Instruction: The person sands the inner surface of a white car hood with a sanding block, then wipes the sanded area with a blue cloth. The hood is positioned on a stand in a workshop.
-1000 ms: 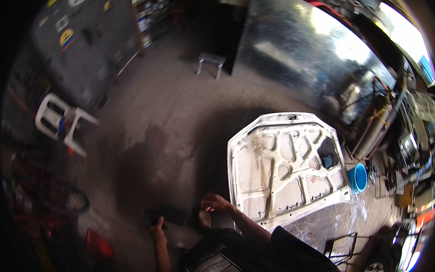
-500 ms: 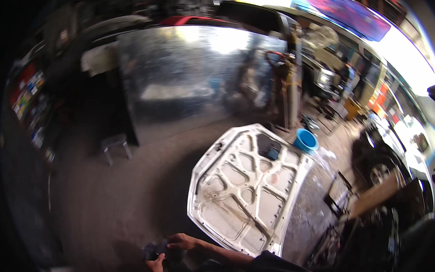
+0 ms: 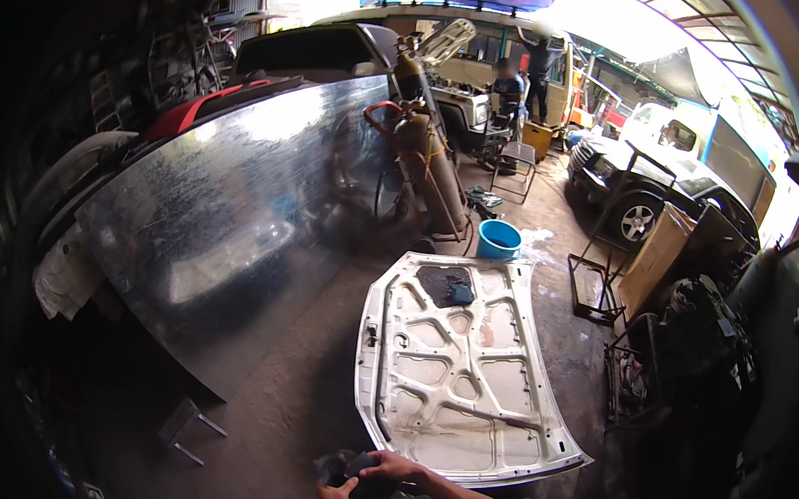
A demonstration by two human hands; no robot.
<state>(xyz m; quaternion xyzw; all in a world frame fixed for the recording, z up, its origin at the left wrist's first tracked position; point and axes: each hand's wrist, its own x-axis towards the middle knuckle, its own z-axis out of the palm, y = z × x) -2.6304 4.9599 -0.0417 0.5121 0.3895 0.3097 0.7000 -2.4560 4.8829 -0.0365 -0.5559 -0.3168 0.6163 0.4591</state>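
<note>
My left hand (image 3: 338,496) and my right hand (image 3: 393,468) are close together at the lower edge, just off the near left corner of a white car hood (image 3: 463,357). Between them is a dark, crumpled-looking thing (image 3: 331,468), too dim to name. The fingers of my right hand are closed on a dark grey flat piece (image 3: 361,464); the left thumb and fingers close around the lower side of the dark thing. The hood lies with its ribbed underside up. On its far part rests a dark sheet with a blue cloth-like lump (image 3: 460,295).
Beyond the hood stands a blue bucket (image 3: 499,239), beside gas cylinders (image 3: 434,173) on a cart. A large shiny metal sheet (image 3: 231,203) leans at the left, near a small stool (image 3: 191,428). Metal frames (image 3: 597,287) and a wooden board (image 3: 655,256) stand right. Two people are farther back.
My view has swung to the right, so the metal sheet and cylinders sit farther left and the back of the workshop shows more. Both hands stay together around the dark thing.
</note>
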